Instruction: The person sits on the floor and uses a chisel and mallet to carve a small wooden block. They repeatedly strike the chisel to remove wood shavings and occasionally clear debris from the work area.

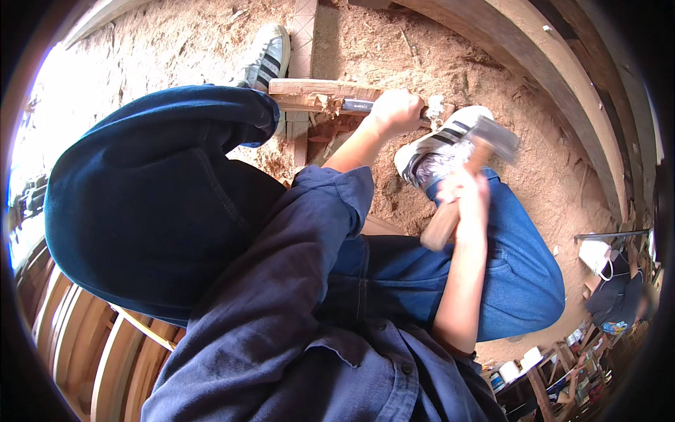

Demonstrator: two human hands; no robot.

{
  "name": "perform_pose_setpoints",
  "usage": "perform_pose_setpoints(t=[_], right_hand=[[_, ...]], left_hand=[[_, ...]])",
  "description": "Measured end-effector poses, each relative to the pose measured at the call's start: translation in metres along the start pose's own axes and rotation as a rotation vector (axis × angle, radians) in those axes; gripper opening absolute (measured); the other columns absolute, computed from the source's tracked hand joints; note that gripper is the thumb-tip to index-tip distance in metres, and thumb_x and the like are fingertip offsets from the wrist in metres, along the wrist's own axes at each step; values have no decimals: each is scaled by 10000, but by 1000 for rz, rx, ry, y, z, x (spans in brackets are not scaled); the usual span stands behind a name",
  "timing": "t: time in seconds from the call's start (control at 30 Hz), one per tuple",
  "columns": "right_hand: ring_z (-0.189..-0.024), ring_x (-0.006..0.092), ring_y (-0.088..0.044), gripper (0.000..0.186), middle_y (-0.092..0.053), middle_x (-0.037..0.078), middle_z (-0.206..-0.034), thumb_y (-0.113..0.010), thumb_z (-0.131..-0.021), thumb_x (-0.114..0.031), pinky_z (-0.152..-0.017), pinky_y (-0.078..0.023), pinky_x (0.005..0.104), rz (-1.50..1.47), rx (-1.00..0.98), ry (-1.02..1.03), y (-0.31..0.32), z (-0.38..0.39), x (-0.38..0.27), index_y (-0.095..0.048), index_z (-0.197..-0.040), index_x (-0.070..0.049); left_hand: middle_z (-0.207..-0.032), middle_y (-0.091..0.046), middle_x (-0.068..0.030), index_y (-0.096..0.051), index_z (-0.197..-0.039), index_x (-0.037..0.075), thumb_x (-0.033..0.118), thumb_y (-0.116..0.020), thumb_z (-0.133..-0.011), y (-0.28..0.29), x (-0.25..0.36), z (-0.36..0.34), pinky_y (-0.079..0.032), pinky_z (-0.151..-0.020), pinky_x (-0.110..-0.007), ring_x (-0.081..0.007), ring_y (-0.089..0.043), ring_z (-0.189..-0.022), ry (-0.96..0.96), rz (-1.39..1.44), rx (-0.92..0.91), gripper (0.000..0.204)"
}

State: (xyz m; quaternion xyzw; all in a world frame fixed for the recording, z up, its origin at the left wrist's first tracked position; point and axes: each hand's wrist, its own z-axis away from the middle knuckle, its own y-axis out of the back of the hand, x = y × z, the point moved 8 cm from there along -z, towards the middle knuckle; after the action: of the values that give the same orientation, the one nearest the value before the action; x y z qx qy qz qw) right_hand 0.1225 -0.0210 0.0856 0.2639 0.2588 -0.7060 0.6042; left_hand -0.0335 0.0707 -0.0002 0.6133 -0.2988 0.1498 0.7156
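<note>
My left hand (395, 112) is closed around a chisel (357, 105), whose metal blade points left along a wooden workpiece (316, 87). Curled shavings (329, 105) cling where the blade meets the wood. The handle's butt sticks out past my fist on the right. Slightly blurred by motion, my right hand (464, 193) grips the wooden handle of a hammer (441, 226) above my right leg. Its metal head is up, to the right of the chisel and apart from it.
My shoes (450, 137) rest on both sides of the workpiece, on ground covered with sawdust (401, 204). A long plank (304, 35) lies under it. Curved timbers (576, 77) edge the right; more boards (105, 352) stand lower left. Another person (619, 302) is at the far right, near a cluttered bench (541, 366).
</note>
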Motion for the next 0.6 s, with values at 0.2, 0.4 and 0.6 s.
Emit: perform_pose_setpoints(t=[0.2, 0.4, 0.6], right_hand=[[-472, 51, -379, 125, -419, -35, -625, -597, -896, -110, -395, -313, 220, -320, -247, -180, -16, 0, -3, -477, -867, -88], [-490, 42, -347, 286, -350, -59, -592, -539, -921, -221, -533, -344, 205, -312, 312, 388, 85, 14, -87, -383, -688, -164], [-585, 161, -510, 107, -489, 40, -632, -572, -680, -43, -641, -464, 276, -187, 503, 427, 86, 17, -78, -471, -707, -59]], left_hand=[[-701, -652, -150, -673, -794, 46, 408, -729, -710, -3, -8, -1, -517, -699, -410, -313, -653, -719, 28, -50, -17, 375], [-707, -651, -150, -660, -784, 54, 378, -726, -719, -1, -5, 2, -517, -680, -409, -322, -649, -715, 20, -5, -37, 337], [-709, -661, -158, -677, -776, 72, 340, -717, -684, 4, -1, -1, -537, -656, -416, -313, -667, -715, -7, 7, 35, 286]])
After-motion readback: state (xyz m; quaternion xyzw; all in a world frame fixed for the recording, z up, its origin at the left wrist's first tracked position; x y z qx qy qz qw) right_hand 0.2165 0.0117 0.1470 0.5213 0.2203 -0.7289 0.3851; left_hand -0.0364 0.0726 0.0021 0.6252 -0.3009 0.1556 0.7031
